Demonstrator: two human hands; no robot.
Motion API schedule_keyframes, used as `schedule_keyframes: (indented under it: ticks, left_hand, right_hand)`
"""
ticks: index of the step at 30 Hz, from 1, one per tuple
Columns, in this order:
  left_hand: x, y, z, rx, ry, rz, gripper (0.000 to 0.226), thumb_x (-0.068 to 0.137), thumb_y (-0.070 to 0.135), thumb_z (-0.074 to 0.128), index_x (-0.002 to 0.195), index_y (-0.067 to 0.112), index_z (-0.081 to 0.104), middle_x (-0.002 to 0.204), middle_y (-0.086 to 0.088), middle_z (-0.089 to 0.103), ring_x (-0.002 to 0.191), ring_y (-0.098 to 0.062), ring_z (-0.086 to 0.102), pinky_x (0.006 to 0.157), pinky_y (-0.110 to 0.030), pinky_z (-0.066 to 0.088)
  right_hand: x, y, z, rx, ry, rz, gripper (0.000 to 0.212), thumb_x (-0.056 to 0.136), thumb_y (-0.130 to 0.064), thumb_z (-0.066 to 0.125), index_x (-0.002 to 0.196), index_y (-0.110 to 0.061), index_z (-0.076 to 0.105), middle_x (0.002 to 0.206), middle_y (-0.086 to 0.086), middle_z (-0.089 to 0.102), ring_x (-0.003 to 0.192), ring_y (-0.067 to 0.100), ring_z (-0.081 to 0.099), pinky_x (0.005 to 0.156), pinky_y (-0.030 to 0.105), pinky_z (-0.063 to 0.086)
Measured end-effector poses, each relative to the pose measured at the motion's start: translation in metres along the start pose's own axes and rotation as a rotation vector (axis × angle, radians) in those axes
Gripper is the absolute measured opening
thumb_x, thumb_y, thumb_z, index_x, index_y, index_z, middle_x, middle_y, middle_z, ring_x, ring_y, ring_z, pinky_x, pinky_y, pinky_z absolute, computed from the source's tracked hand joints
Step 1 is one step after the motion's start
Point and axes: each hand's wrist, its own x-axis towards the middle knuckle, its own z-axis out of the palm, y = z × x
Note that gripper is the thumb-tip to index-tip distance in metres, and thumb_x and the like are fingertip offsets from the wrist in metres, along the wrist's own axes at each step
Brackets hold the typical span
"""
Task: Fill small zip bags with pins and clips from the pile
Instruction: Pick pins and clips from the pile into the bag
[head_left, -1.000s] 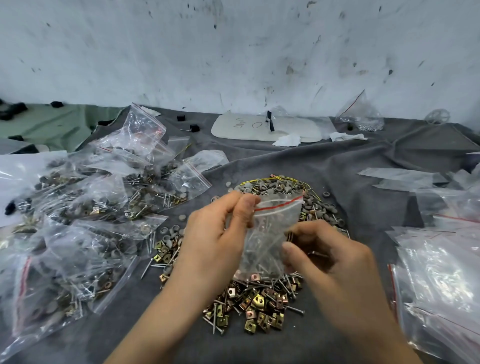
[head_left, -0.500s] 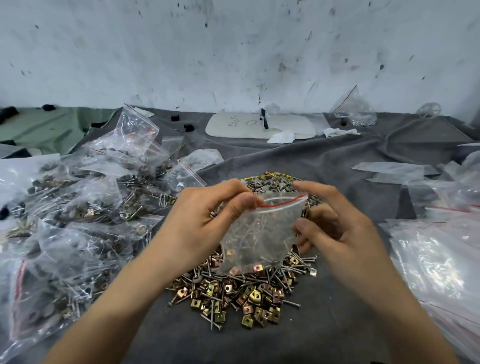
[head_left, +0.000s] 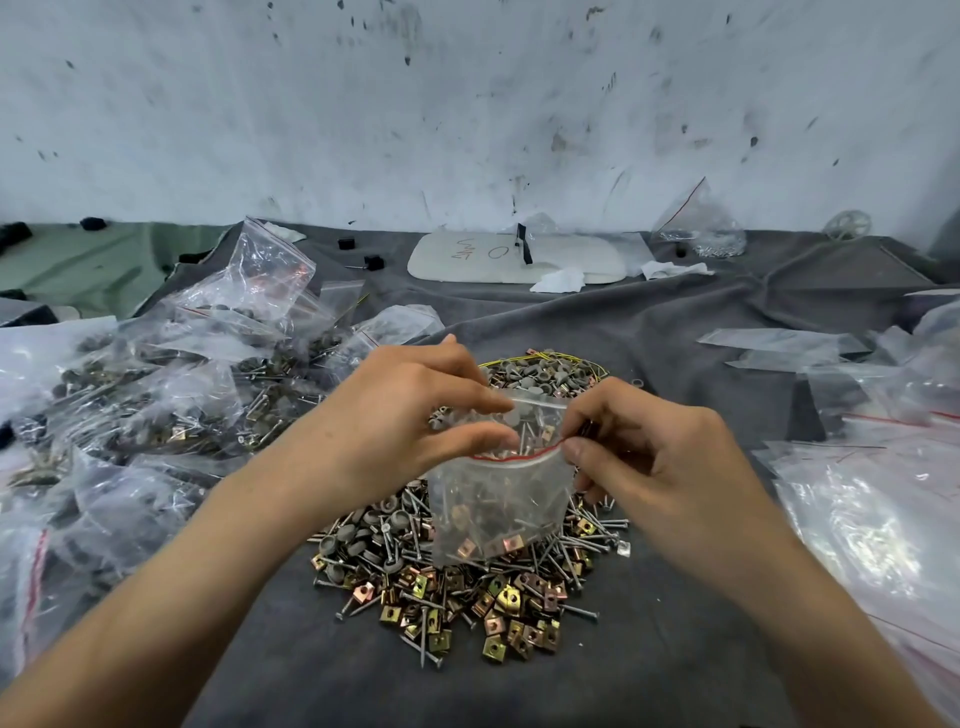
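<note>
A small clear zip bag (head_left: 498, 506) with a red seal line hangs above the pile, holding several nails and brass clips. My left hand (head_left: 405, 421) pinches the bag's top left edge between thumb and fingers. My right hand (head_left: 654, 462) pinches the top right edge at the red line. The bag's mouth gapes open between them. Under the bag lies the pile (head_left: 467, 587) of silver nails, square brass clips and grey caps on a dark grey cloth (head_left: 675, 332).
Filled zip bags (head_left: 156, 395) are heaped at the left. Empty clear bags (head_left: 883, 493) lie stacked at the right. A white flat pad (head_left: 467, 260) and another bag (head_left: 701, 228) sit at the back by the wall.
The bag has dropped lower over the pile. My right hand moved from the bag's side up to its top right corner, and both hands now spread the mouth.
</note>
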Motion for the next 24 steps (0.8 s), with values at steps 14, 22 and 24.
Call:
schedule_keyframes:
  ticks: [14,22,24]
  left_hand:
    - [-0.014,0.012,0.021,-0.014,-0.011,0.070,0.044,0.083,0.046,0.065,0.120,0.023,0.065,0.101,0.012,0.070,0.088,0.002,0.063,0.079,-0.020,0.050]
    - [-0.020,0.018,0.040,-0.135,0.176,-0.079,0.029,0.084,0.041,0.063,0.103,0.021,0.067,0.091,0.012,0.069,0.083,-0.001,0.064,0.074,-0.024,0.053]
    - [-0.020,0.021,0.043,-0.230,0.204,-0.154,0.027,0.085,0.046,0.064,0.097,0.023,0.066,0.087,0.011,0.069,0.085,-0.006,0.065,0.075,-0.031,0.055]
  right_hand:
    - [-0.007,-0.005,0.014,0.452,0.129,0.167,0.015,0.082,-0.002,0.066,0.087,-0.015,0.059,0.079,0.004,0.072,0.069,0.014,0.069,0.062,0.021,0.054]
    - [-0.017,-0.002,0.025,0.546,0.123,0.204,0.019,0.086,-0.003,0.063,0.093,-0.020,0.068,0.089,0.000,0.075,0.081,0.009,0.069,0.065,0.015,0.051]
    - [-0.019,-0.002,0.028,0.597,0.157,0.210,0.016,0.083,-0.006,0.065,0.092,-0.018,0.069,0.088,0.001,0.075,0.081,0.009,0.070,0.064,0.013,0.049]
